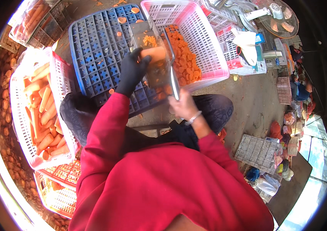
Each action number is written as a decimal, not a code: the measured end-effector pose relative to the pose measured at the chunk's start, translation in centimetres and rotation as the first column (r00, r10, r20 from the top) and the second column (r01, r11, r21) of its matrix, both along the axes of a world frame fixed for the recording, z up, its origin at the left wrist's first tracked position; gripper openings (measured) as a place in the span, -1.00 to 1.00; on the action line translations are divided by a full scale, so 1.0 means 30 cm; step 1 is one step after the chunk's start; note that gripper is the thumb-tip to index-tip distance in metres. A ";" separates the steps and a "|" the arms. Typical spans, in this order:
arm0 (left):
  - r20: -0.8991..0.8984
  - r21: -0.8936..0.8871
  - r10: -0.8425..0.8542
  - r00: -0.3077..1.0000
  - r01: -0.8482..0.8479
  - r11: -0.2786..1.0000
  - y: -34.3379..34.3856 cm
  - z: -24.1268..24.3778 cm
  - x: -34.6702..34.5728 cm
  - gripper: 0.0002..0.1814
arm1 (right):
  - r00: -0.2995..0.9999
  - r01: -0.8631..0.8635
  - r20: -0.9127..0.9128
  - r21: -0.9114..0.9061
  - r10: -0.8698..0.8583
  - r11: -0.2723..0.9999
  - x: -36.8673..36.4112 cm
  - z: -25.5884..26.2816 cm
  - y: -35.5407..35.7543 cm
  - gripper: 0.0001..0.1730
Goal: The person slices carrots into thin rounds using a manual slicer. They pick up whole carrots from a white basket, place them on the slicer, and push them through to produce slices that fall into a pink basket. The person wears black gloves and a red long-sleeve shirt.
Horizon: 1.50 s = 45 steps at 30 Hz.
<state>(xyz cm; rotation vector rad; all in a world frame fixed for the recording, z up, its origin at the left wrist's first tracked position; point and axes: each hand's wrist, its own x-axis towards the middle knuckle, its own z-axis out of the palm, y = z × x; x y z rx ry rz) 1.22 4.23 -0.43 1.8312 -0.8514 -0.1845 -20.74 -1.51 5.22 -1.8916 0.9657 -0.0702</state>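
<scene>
My left hand, in a black glove, holds a thick peeled carrot against a hand-cranked metal slicer. My right hand, bare with a bracelet at the wrist, grips the metal crank handle and looks blurred. The slicer stands on an upturned blue plastic crate, with a few carrot slices lying on it. Grated carrot bits cling to the slicer's top. Just right of it, a pink and white plastic basket holds many carrot slices.
At the left stands a pink and white basket of peeled carrots, with a red crate below it. An electric fan and more baskets are at the upper right. A flat crate lies on the floor at the right.
</scene>
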 end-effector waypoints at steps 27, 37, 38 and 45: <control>0.010 0.001 -0.044 0.999 0.044 0.999 -0.028 0.059 -0.034 -0.55 | 0.970 -0.085 0.175 -0.408 0.170 0.909 -0.007 -0.133 -0.028 -0.80; 0.039 -0.033 -0.074 0.996 0.076 0.997 -0.051 0.043 -0.060 -0.55 | 0.950 -0.059 0.226 -0.543 0.214 0.837 -0.030 -0.181 -0.029 -0.74; 0.070 0.007 -0.080 0.994 0.080 0.997 -0.036 0.039 -0.047 -0.55 | 0.979 -0.067 0.160 -0.352 0.131 0.933 -0.033 -0.193 -0.016 -0.74; 0.023 -0.088 -0.007 1.000 0.009 0.996 -0.038 0.004 -0.044 -0.53 | 0.996 -0.079 0.003 0.389 0.085 0.918 0.100 0.361 -0.056 -0.83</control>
